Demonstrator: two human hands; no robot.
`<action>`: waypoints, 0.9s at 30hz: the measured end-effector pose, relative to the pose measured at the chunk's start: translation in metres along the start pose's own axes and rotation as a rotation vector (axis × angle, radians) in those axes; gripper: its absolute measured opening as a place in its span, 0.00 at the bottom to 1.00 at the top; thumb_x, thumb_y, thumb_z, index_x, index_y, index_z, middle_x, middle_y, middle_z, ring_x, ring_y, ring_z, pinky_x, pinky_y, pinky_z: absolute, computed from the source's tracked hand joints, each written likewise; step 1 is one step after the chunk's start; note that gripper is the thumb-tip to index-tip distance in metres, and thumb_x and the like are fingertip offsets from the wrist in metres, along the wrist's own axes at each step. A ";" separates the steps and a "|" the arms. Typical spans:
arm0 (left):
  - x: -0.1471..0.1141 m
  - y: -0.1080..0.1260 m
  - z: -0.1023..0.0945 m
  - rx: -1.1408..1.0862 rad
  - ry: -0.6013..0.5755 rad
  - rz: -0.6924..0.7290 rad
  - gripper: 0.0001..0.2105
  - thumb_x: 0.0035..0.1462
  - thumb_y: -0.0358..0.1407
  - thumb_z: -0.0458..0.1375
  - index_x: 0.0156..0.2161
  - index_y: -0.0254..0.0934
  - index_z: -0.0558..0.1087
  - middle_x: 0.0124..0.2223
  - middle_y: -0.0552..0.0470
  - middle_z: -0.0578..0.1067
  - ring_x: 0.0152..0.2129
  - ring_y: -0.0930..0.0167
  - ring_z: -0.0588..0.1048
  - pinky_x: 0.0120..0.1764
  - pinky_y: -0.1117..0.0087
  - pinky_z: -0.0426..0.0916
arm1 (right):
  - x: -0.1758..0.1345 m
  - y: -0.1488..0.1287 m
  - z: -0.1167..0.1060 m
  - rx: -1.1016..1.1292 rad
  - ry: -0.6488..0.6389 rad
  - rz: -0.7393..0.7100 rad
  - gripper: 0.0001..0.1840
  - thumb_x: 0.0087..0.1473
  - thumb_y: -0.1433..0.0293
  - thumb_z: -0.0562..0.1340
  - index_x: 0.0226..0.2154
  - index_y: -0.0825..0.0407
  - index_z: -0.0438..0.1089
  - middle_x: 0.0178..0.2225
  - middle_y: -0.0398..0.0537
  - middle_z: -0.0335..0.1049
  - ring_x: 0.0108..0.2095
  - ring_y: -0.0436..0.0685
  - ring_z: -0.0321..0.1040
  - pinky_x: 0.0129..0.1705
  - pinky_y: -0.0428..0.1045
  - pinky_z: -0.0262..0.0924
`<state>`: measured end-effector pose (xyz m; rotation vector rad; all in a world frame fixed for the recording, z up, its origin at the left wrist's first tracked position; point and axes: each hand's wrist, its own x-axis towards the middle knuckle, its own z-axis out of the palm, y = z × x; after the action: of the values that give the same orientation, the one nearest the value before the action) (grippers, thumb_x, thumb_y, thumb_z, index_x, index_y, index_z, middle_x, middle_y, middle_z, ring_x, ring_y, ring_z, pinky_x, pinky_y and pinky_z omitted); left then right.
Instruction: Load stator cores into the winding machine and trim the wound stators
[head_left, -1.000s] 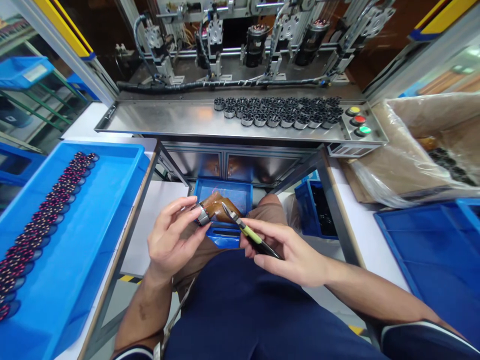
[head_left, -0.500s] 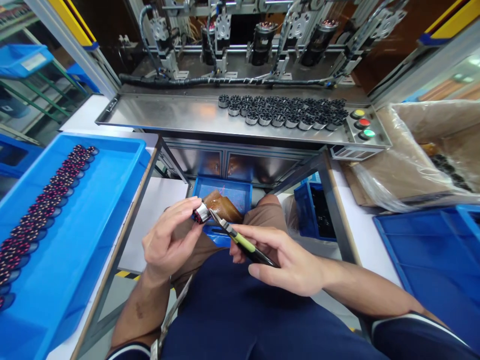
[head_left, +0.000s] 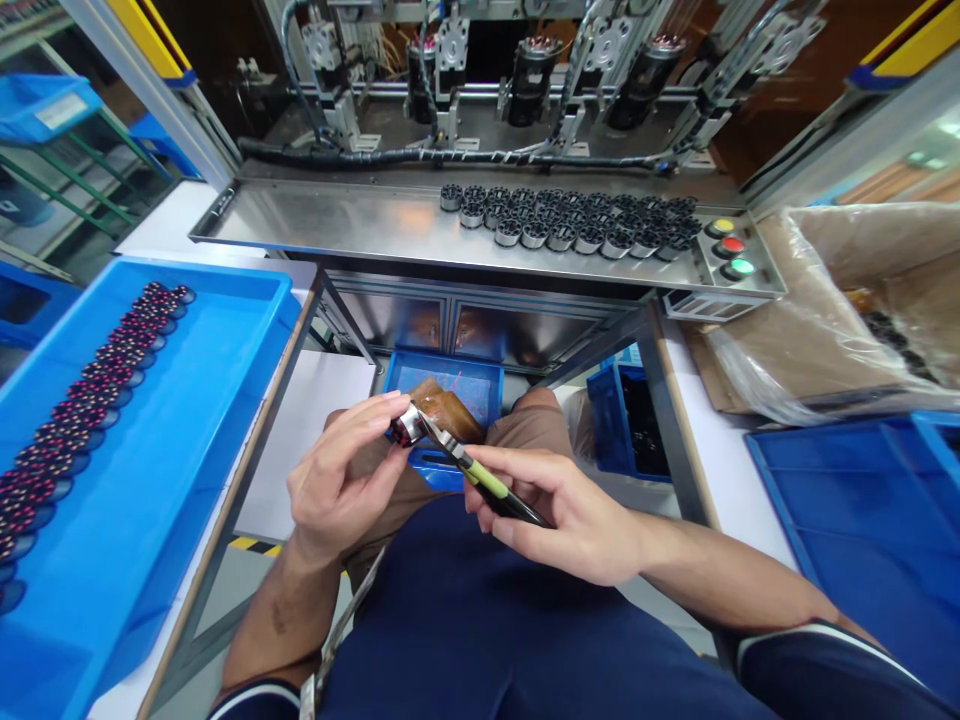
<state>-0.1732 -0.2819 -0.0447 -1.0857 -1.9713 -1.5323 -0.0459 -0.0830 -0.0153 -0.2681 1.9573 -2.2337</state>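
Between the thumb and fingers of my left hand (head_left: 341,478) is a small round motor stator (head_left: 409,424), with a silvery metal side and dark and reddish parts at its lower end. My right hand (head_left: 562,510) is wrapped round a pair of cutting pliers (head_left: 487,481) with green and black handles. The pliers' jaws point up and left and meet the stator's near right edge; whether they touch it I cannot tell. Just behind lies a brown translucent piece (head_left: 450,412), above a blue bin (head_left: 480,380) with small scraps in it.
Several similar stators (head_left: 562,222) stand in rows on a steel shelf (head_left: 322,212) before a machine. Coloured push buttons (head_left: 731,247) sit at its right end. A blue tray (head_left: 202,400) on the left holds a long row of wired parts (head_left: 90,410). At right stands a plastic-lined carton (head_left: 832,330).
The stator has turned slightly and shifted a little to the right in my left hand. The pliers' tips have moved slightly with it; both hands keep their hold.
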 end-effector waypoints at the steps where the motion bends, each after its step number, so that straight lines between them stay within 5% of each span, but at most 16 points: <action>1: 0.000 0.000 0.000 0.000 -0.002 -0.006 0.19 0.49 0.28 0.69 0.47 0.40 0.73 0.44 0.49 0.82 0.42 0.63 0.82 0.47 0.55 0.80 | 0.001 0.000 0.001 -0.022 0.010 -0.014 0.32 0.58 0.75 0.59 0.65 0.54 0.59 0.36 0.46 0.68 0.33 0.47 0.65 0.36 0.45 0.66; 12: 0.002 -0.001 0.002 0.109 0.007 0.126 0.26 0.50 0.24 0.68 0.54 0.41 0.71 0.46 0.49 0.81 0.42 0.64 0.82 0.44 0.59 0.81 | 0.001 0.012 0.002 -0.055 0.300 -0.011 0.31 0.57 0.70 0.64 0.62 0.52 0.61 0.39 0.49 0.71 0.37 0.51 0.70 0.41 0.48 0.69; 23: 0.012 0.008 -0.004 0.317 -0.039 0.279 0.25 0.49 0.24 0.68 0.53 0.41 0.74 0.49 0.48 0.80 0.45 0.65 0.80 0.48 0.63 0.78 | -0.007 0.028 -0.008 0.077 0.410 0.106 0.31 0.55 0.69 0.65 0.61 0.52 0.63 0.38 0.47 0.70 0.34 0.49 0.67 0.37 0.48 0.67; 27: 0.009 0.004 0.000 0.163 0.029 0.110 0.23 0.48 0.27 0.70 0.50 0.43 0.76 0.47 0.50 0.80 0.45 0.65 0.80 0.47 0.63 0.78 | -0.008 0.030 -0.007 0.120 0.423 0.156 0.34 0.53 0.66 0.67 0.61 0.52 0.63 0.38 0.47 0.71 0.34 0.51 0.68 0.38 0.49 0.67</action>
<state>-0.1755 -0.2786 -0.0354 -1.0789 -1.9455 -1.2993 -0.0396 -0.0786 -0.0464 0.3907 1.9304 -2.4385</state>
